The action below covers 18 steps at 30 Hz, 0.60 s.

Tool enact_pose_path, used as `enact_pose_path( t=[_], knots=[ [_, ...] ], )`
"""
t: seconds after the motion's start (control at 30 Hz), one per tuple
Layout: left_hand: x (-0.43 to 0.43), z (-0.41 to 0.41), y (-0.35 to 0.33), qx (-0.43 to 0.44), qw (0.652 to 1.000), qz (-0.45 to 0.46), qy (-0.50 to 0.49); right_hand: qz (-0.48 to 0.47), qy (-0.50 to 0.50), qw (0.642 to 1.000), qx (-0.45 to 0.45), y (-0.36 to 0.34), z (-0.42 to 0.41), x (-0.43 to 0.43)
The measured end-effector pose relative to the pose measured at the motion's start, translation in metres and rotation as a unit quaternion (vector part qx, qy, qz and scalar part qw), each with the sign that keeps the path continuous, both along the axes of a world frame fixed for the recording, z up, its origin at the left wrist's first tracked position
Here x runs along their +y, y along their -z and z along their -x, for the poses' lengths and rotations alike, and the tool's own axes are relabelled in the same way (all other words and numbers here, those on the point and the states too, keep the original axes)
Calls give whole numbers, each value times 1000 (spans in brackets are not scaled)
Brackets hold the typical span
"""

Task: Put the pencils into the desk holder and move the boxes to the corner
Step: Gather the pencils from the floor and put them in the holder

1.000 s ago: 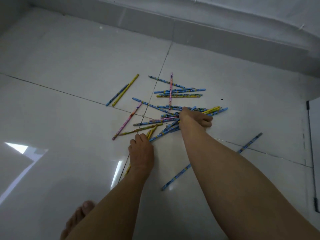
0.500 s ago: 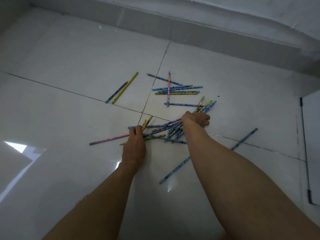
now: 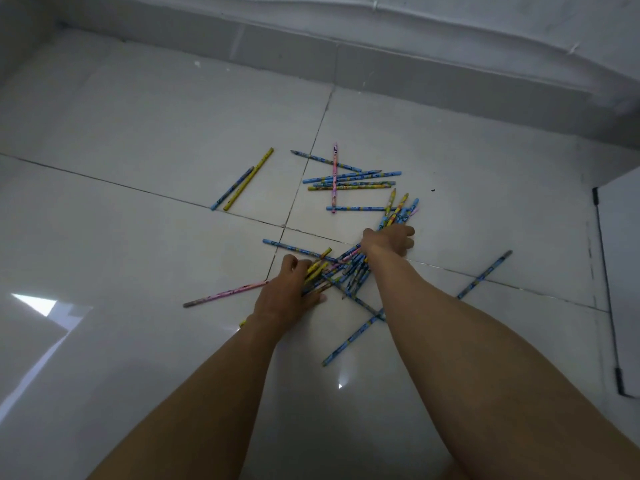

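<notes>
Since half a second before, our left hand [image 3: 287, 292] had closed over the bundle of pencils [image 3: 346, 268] on the floor [image 3: 138, 133], nearer our right hand [image 3: 389, 239], which gripped its far end. Beyond the bundle lay seven pencils crossed; two lay left.

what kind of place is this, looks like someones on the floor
Probably a room indoors, at floor level beside a wall. Glossy pale floor tiles with dark grout lines meet a tiled skirting under the wall, and pencils lie scattered on the tiles.
</notes>
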<state>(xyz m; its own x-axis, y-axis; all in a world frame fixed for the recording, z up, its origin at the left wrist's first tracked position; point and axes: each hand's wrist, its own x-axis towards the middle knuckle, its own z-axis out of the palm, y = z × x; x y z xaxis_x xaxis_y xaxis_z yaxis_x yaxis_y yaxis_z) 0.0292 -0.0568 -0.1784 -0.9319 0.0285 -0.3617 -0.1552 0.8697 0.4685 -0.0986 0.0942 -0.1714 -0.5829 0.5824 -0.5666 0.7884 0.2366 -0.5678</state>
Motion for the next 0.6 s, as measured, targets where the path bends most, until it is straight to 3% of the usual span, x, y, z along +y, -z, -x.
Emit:
enact_pose_path(
  t=[0.4,0.6],
  knots=[
    [7,8,5,2,997,82,9,2,-8,1000,20,2,0,-1],
    [8,9,4,1,993,113,28,-4,-80,995,63,7,-6,1]
  ],
)
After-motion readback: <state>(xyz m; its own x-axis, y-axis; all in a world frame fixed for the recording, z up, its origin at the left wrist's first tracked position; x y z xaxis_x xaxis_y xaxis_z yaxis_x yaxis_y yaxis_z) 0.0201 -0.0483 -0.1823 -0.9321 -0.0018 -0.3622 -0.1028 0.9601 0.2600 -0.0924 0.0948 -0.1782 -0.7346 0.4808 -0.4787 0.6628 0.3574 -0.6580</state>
